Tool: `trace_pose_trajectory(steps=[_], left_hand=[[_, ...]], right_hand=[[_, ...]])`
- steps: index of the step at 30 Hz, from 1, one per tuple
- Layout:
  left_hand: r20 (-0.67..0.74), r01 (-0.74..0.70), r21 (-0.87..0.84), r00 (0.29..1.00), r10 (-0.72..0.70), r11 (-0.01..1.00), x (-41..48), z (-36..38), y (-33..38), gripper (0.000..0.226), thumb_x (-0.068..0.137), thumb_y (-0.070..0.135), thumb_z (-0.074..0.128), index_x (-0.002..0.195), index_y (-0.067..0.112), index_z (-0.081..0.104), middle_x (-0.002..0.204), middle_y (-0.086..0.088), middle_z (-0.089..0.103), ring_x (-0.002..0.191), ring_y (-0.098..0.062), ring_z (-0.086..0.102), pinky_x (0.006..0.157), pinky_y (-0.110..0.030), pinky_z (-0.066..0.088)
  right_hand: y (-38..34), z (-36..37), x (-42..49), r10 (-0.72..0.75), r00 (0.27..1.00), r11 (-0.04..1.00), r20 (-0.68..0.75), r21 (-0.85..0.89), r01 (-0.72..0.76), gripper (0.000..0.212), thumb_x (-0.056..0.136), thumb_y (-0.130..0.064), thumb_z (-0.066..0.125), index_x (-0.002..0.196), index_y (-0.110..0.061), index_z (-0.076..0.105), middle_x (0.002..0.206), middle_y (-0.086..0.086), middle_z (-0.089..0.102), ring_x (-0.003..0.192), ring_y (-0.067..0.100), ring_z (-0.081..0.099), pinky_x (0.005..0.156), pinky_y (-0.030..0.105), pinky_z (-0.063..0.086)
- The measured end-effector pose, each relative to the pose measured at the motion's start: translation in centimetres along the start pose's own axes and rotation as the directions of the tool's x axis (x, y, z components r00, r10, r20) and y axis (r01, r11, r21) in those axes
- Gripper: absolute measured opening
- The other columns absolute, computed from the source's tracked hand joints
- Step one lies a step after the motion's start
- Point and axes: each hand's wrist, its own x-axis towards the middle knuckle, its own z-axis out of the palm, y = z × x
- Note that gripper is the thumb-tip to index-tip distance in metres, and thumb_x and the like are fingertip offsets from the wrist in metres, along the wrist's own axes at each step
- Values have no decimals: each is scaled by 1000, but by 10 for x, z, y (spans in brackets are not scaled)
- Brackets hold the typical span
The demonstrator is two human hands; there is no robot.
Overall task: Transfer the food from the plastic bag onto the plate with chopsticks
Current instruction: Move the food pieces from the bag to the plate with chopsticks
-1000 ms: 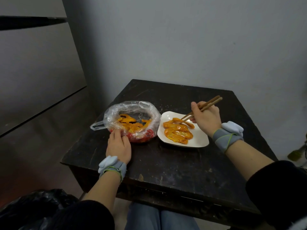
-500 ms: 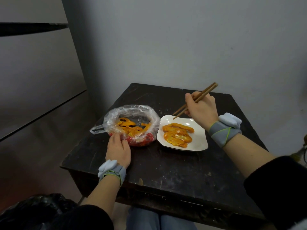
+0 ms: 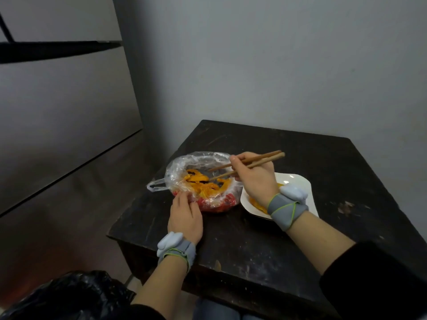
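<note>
dark worn table (image 3: 300, 158) carries the plastic bag (image 3: 184, 163) and white plate (image 3: 299, 182) side by side

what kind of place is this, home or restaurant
Likely a plain room at home: a worn black table against a bare grey wall, food in a plastic bag beside one white plate, a black rubbish bag nearby.
</note>
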Motion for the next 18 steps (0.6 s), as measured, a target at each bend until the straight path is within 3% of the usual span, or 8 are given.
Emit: trace_pose_trajectory(steps=[6,10,18], left_hand=[[-21,-18,-30,1000,17,999,3,2,-3,38,96,21,39,132,13,47,136,-6,48,124,-23,46,99,-35,39],[-31,-30,-44,999,29,999,4,2,-5,35,96,21,40,128,15,50,133,-4,51,122,-22,48,97,-34,40],[-49,-26,-35,999,24,999,4,4,-4,29,94,23,40,120,18,53,125,-1,54,113,-20,51,88,-32,42]], right_hand=[[16,31,2,-14,1000,999,28,-31,14,16,89,-33,64,78,-24,71,71,3,71,77,20,69,77,46,57],[20,40,3,-60,997,991,41,-119,64,19,93,-31,60,83,-18,71,73,-2,68,74,12,63,72,24,48],[32,53,0,-188,973,959,134,-188,211,26,97,-29,55,84,-12,70,76,-2,66,75,8,60,71,16,43]])
